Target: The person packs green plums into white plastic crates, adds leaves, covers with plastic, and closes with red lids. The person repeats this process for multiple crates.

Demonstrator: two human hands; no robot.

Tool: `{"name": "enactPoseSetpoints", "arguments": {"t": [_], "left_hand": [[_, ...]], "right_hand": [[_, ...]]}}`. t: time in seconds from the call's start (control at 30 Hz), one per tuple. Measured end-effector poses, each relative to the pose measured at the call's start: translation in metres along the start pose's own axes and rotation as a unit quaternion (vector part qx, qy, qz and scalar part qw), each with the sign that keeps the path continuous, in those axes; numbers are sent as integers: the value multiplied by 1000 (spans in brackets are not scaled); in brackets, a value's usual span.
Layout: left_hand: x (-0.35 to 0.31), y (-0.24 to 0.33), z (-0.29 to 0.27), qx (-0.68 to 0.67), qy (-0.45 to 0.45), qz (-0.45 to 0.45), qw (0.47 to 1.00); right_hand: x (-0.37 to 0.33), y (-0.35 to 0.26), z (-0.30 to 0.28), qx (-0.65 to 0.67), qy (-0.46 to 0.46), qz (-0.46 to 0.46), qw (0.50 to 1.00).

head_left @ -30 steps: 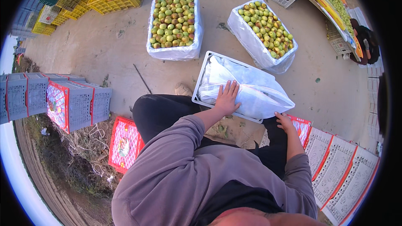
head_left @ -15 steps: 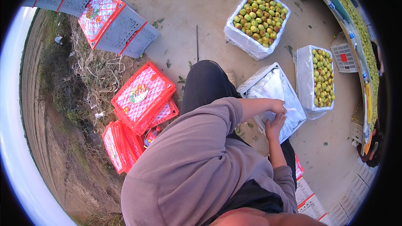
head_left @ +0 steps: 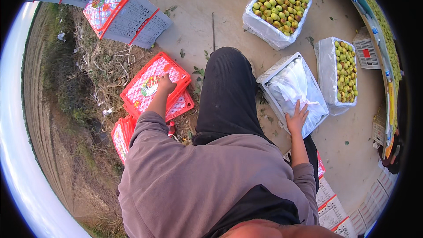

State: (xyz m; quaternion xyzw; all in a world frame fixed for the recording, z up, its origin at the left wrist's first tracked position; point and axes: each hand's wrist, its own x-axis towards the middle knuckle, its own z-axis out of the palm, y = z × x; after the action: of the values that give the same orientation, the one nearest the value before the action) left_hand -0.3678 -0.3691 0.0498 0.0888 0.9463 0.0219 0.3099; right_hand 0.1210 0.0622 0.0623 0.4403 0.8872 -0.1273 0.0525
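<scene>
My right hand (head_left: 298, 118) lies with fingers spread on a white plastic liner (head_left: 288, 83), which is gathered and folded over the top of a grey crate (head_left: 274, 105). The liner covers whatever is inside. To the left, my left arm reaches out to a stack of red lattice crate lids (head_left: 140, 89) with a round coloured label on the top one. Over the top lid is my left hand (head_left: 166, 83), close to its far right part. Its fingers point away and are mostly hidden, so whether they grip the lid does not show.
Two lined crates of green-brown fruit (head_left: 282, 9) (head_left: 346, 72) stand beyond and right of the grey crate. More red lids (head_left: 121, 139) lie at left. Stacked grey crates (head_left: 128, 17) rise at far left. A long fruit-filled table (head_left: 374, 22) curves along the right.
My left hand has left the liner and swung left to the red lids. My right hand stays on the liner, fingers now more spread. My body has turned, uncovering more of the dark trouser leg.
</scene>
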Motion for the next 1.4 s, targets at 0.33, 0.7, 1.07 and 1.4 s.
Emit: {"name": "enactPoseSetpoints", "arguments": {"t": [0.33, 0.7, 1.07, 1.4], "left_hand": [[-36, -103, 85, 73, 62, -109, 989], [-77, -98, -89, -175, 330, 76, 924], [-191, 217, -188, -289, 270, 554, 733], [-224, 423, 14, 43, 28, 816, 575]], "right_hand": [[20, 32, -21, 253, -68, 4, 965], [25, 39, -2, 354, -27, 19, 934], [14, 39, -13, 633, 27, 134, 762], [-81, -21, -57, 162, -4, -44, 986]]}}
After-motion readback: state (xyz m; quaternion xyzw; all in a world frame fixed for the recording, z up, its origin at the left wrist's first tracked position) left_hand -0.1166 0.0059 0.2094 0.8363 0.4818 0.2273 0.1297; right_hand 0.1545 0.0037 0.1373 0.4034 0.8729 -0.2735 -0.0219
